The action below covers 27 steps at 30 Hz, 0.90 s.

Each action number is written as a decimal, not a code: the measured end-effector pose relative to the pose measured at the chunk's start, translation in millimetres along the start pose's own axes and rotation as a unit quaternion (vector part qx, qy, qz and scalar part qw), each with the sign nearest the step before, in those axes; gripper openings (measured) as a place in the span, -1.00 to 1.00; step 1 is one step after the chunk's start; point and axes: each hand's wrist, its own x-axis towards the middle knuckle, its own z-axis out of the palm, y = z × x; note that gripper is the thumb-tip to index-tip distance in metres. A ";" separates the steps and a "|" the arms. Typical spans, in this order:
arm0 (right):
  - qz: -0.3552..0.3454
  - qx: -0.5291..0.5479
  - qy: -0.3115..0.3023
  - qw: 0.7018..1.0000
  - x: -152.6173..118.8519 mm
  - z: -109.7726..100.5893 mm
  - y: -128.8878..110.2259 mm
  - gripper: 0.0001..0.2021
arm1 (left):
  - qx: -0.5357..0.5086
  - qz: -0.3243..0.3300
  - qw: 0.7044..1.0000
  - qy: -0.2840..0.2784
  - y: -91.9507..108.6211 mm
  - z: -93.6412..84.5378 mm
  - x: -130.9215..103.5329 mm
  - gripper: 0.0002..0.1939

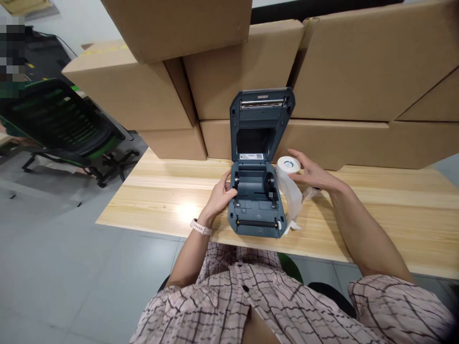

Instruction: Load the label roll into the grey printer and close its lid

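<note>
Closest to the camera is a checked shirt, and two bare arms reach out from it over a wooden table. The left hand has a pale band at the wrist. It rests on the left side of a small grey label printer, and its fingers are bent around the edge of the open bay, touching it, with nothing else in them. The printer sits on the table just in front of the person, with its lid tipped up and back so the inside shows. The right hand is just beside the printer's right side. Its fingers are spread and curled around a white paper roll, holding it by the round outside. A loose strip of paper hangs down from the roll to the table. The roll looks light and a bit soft, so it could squash or unwind if it is squeezed hard. I think the best place to hold it is on the two flat ends or gently around the middle. The loose strip is thin and floppy and could tear. Both elbows are bent, and the right forearm slants across the table. Farther back, big brown boxes are stacked behind the printer. Off to the left stands a black and green chair on the grey floor.
</note>
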 end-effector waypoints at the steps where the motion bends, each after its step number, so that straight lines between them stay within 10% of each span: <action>1: 0.010 0.028 0.001 1.000 -8.0 -5.1 4.4 0.01 | -0.001 -0.002 1.000 0.000 0.3 -0.1 -0.1 -0.15; 9: 0.093 0.290 0.043 0.952 -86.3 -29.6 43.2 -0.39 | -0.001 -0.010 1.000 -0.003 3.2 0.2 -2.0 -0.12; 13: 0.117 0.261 -0.020 0.958 -89.2 -17.5 37.9 -0.20 | 0.003 -0.007 1.000 0.000 3.6 0.6 -2.3 -0.12; 19: 0.081 0.192 -0.033 0.977 -84.1 -7.5 40.2 -0.52 | 0.005 0.007 1.000 0.009 1.9 0.6 -1.7 -0.14; 23: -0.098 0.231 -0.042 0.967 -94.8 -6.9 3.5 -0.27 | 0.002 0.007 1.000 0.007 0.7 1.1 -1.6 -0.14; 27: -0.172 0.103 -0.128 0.971 -82.1 24.2 -72.9 -0.51 | -0.004 0.010 1.000 0.010 -2.2 1.9 -0.7 -0.15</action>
